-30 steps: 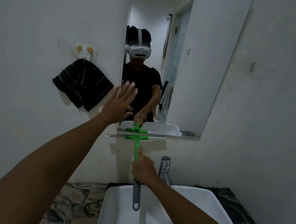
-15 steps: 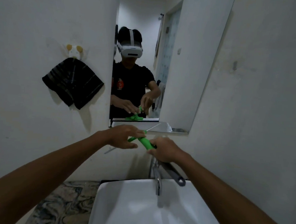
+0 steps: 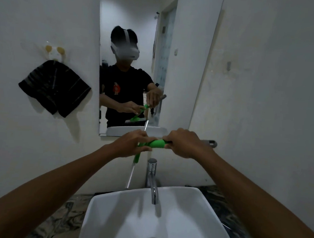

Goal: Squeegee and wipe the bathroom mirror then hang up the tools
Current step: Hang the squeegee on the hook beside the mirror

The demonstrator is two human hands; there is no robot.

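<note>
We find both hands closed on the squeegee point(image 3: 157, 144), held level in front of the mirror's lower edge. Our left hand point(image 3: 132, 143) wraps the head end, fingers curled over the green neck. Our right hand point(image 3: 186, 143) grips the handle, whose grey tip sticks out at 3 o'clock of that hand. The blade point(image 3: 134, 165) runs down toward 6 o'clock from the left hand, ending just above the basin point(image 3: 193, 204).

We judge the two-handed hold serves to turn or steady the tool, possibly to clear the blade over the basin so that drips fall into it; which of these, we cannot tell.

The mirror point(image 3: 182, 74) stands at 12 o'clock of the hands, its bottom edge just behind them. The faucet point(image 3: 151, 175) rises directly below, near the blade; a downward swing risks striking it. At 10 o'clock, well apart, a dark cloth point(image 3: 53, 88) hangs from a wall hook point(image 3: 54, 53). A small wall hook point(image 3: 228, 65) sits at 2 o'clock, unoccupied. The marbled table point(image 3: 54, 221) flanks the basin. Open room lies upward and to either side.
</note>
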